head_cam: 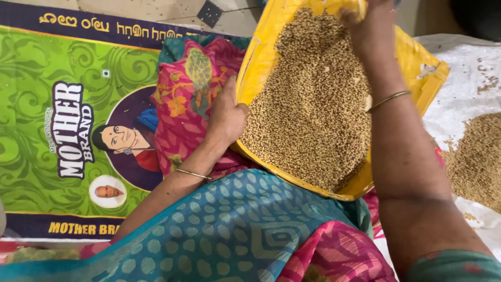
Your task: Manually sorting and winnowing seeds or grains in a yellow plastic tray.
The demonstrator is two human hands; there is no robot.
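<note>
Fingers (360, 18): right hand in grain (308, 104) | left hand (225, 116) grips yellow tray (417, 62) edge

Person, seen from above. Both forearms bare. Left wrist: one thin gold-coloured bangle (193, 174). Right wrist: one thin gold-coloured bangle (389, 99), of like kind. Garment: draped cloth (235, 230), teal with pale dots and a geometric motif, over magenta fabric (188, 89) printed with orange and green floral shapes. Right upper arm: short teal sleeve edge (454, 266), possibly of a blouse.
</note>
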